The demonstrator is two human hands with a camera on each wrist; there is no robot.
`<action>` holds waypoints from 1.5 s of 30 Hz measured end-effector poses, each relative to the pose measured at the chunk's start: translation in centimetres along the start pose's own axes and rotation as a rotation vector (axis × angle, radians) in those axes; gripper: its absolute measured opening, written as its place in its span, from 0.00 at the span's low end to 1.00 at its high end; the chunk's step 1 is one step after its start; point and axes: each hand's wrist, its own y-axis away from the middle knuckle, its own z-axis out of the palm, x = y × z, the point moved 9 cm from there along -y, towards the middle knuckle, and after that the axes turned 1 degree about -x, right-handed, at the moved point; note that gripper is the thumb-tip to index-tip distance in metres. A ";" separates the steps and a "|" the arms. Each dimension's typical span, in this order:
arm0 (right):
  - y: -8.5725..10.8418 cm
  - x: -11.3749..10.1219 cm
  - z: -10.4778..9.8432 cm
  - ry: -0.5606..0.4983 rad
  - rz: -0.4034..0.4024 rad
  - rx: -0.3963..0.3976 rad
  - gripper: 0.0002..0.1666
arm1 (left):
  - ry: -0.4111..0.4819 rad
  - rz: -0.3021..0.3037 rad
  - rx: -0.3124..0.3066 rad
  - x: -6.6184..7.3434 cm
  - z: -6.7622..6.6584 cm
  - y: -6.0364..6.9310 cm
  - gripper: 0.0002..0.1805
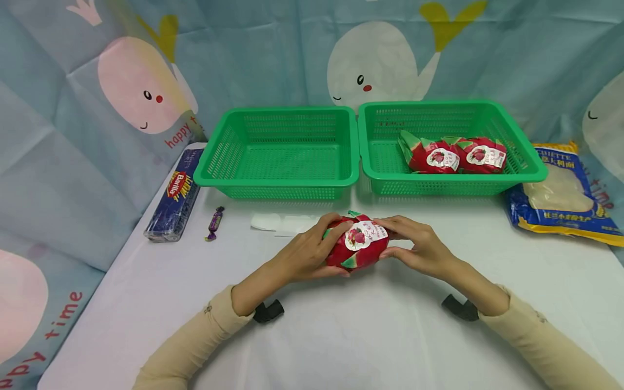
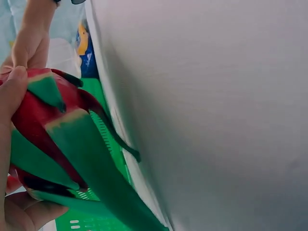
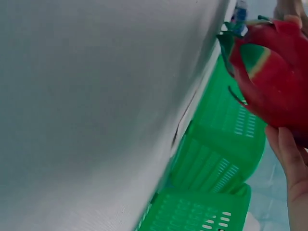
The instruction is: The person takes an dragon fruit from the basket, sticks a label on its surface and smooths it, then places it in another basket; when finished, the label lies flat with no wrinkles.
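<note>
Between both hands is a red dragon fruit (image 1: 363, 252) with green scales and a white label facing up. My left hand (image 1: 312, 249) grips its left end, thumb and fingers on opposite sides. At the other end my right hand (image 1: 421, 246) holds it with thumb and fingertips. The left wrist view shows the long green leaf tips of the dragon fruit (image 2: 62, 115) close up. From the right wrist side, the fruit's red skin (image 3: 276, 77) shows above the right fingers. Two more labelled dragon fruits (image 1: 441, 157) lie in the right green basket (image 1: 453, 184).
Left of that basket stands another green basket (image 1: 278, 189) with a bare bottom. A blue spaghetti pack (image 1: 175, 195) and a purple wrapped candy (image 1: 214, 223) lie at the left. White plastic pieces (image 1: 273, 223) lie behind the left hand. A blue-yellow pasta bag (image 1: 565, 195) is at the right.
</note>
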 end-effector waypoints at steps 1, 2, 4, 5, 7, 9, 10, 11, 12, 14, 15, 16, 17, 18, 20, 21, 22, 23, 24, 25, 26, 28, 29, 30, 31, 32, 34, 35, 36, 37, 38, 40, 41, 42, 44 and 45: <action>0.0 0.0 -0.2 -0.004 0.004 0.018 0.38 | 0.026 -0.008 -0.001 -0.1 -0.1 -0.1 0.48; 0.0 -0.1 -0.3 0.004 -0.004 0.033 0.37 | 0.052 -0.016 -0.001 -0.2 -0.1 -0.1 0.47; -0.1 -0.6 -0.5 0.065 -0.038 0.054 0.35 | 0.102 -0.036 -0.001 -0.4 -0.3 -0.1 0.46; -0.2 -1.0 -0.7 0.109 -0.067 0.065 0.34 | 0.127 -0.044 0.001 -0.5 -0.4 0.0 0.44; -0.5 -1.9 -0.8 0.225 -0.137 0.084 0.31 | 0.173 -0.058 -0.001 -0.6 -0.6 0.1 0.41; -0.7 -2.7 -0.9 0.318 -0.209 0.098 0.28 | 0.209 -0.065 0.003 -0.7 -0.8 0.2 0.39; -0.7 -3.0 -0.9 0.348 -0.236 0.096 0.27 | 0.223 -0.062 0.005 -0.7 -0.9 0.2 0.37; -0.8 -3.3 -0.8 0.374 -0.257 0.088 0.25 | 0.237 -0.057 0.008 -0.8 -1.0 0.3 0.36; -0.9 -3.4 -0.8 0.390 -0.272 0.070 0.24 | 0.242 -0.053 0.008 -0.8 -1.1 0.3 0.36; -1.1 -3.6 -0.5 0.402 -0.282 0.019 0.21 | 0.239 -0.038 0.013 -0.8 -1.2 0.3 0.35; -1.1 -3.7 -0.3 0.406 -0.283 -0.008 0.21 | 0.227 -0.024 0.014 -0.7 -1.2 0.4 0.35; -1.2 -3.9 -0.2 0.415 -0.285 -0.032 0.21 | 0.217 -0.007 0.018 -0.6 -1.3 0.4 0.34; -1.2 -4.0 0.0 0.425 -0.288 -0.050 0.20 | 0.204 0.010 0.023 -0.5 -1.3 0.4 0.34; -1.1 -4.3 0.0 0.440 -0.296 -0.059 0.20 | 0.193 0.029 0.029 -0.3 -1.3 0.4 0.34; -1.1 -4.8 -0.1 0.471 -0.314 -0.059 0.18 | 0.184 0.060 0.042 0.0 -1.5 0.4 0.33; -1.0 -5.0 -0.2 0.477 -0.322 -0.052 0.17 | 0.185 0.070 0.045 0.1 -1.5 0.4 0.33; -1.0 -5.3 -0.3 0.485 -0.329 -0.044 0.17 | 0.191 0.076 0.046 0.2 -1.5 0.4 0.33; -1.0 -5.5 -0.5 0.486 -0.335 -0.034 0.17 | 0.200 0.080 0.044 0.3 -1.5 0.4 0.33; -1.0 -5.7 -0.6 0.489 -0.340 -0.024 0.17 | 0.213 0.081 0.040 0.3 -1.5 0.4 0.33; -1.1 -5.8 -0.7 0.489 -0.342 -0.017 0.17 | 0.228 0.078 0.037 0.3 -1.5 0.4 0.34; -1.1 -5.8 -0.7 0.489 -0.337 -0.014 0.18 | 0.239 0.074 0.033 0.2 -1.6 0.4 0.34; -1.4 -5.6 -0.5 0.476 -0.301 -0.041 0.22 | 0.252 0.066 0.026 0.1 -1.6 0.3 0.35; -1.5 -5.4 -0.3 0.463 -0.280 -0.060 0.25 | 0.254 0.063 0.023 0.1 -1.5 0.3 0.35; -1.6 -5.3 -0.1 0.450 -0.262 -0.078 0.27 | 0.254 0.060 0.022 0.1 -1.5 0.3 0.36; -1.6 -5.1 0.1 0.436 -0.248 -0.091 0.29 | 0.249 0.061 0.021 0.1 -1.5 0.3 0.36; -1.7 -5.0 0.2 0.425 -0.237 -0.101 0.31 | 0.242 0.064 0.022 0.1 -1.4 0.3 0.35; -1.7 -4.9 0.4 0.396 -0.241 -0.102 0.31 | 0.223 0.075 0.024 0.3 -1.3 0.3 0.35; -1.7 -5.0 0.2 0.383 -0.253 -0.082 0.30 | 0.215 0.080 0.030 0.3 -1.3 0.3 0.34; -1.6 -5.0 0.0 0.371 -0.265 -0.058 0.29 | 0.206 0.088 0.038 0.4 -1.3 0.3 0.34; -1.5 -5.1 -0.1 0.339 -0.272 -0.034 0.29 | 0.196 0.097 0.047 0.5 -1.4 0.3 0.33; -1.5 -5.1 -0.3 0.311 -0.279 -0.011 0.29 | 0.188 0.105 0.056 0.7 -1.4 0.3 0.33; -1.3 -5.0 -0.5 0.267 -0.290 0.022 0.30 | 0.172 0.120 0.077 0.8 -1.6 0.3 0.34; -1.2 -5.0 -0.6 0.263 -0.301 0.039 0.30 | 0.162 0.124 0.088 0.9 -1.7 0.3 0.35; -1.2 -5.1 -0.6 0.257 -0.310 0.055 0.30 | 0.155 0.124 0.097 0.9 -1.7 0.3 0.37; -1.0 -5.2 -0.7 0.271 -0.333 0.087 0.31 | 0.144 0.118 0.108 0.9 -1.8 0.3 0.41; -0.9 -5.2 -0.7 0.267 -0.343 0.104 0.31 | 0.138 0.112 0.111 0.8 -1.9 0.3 0.43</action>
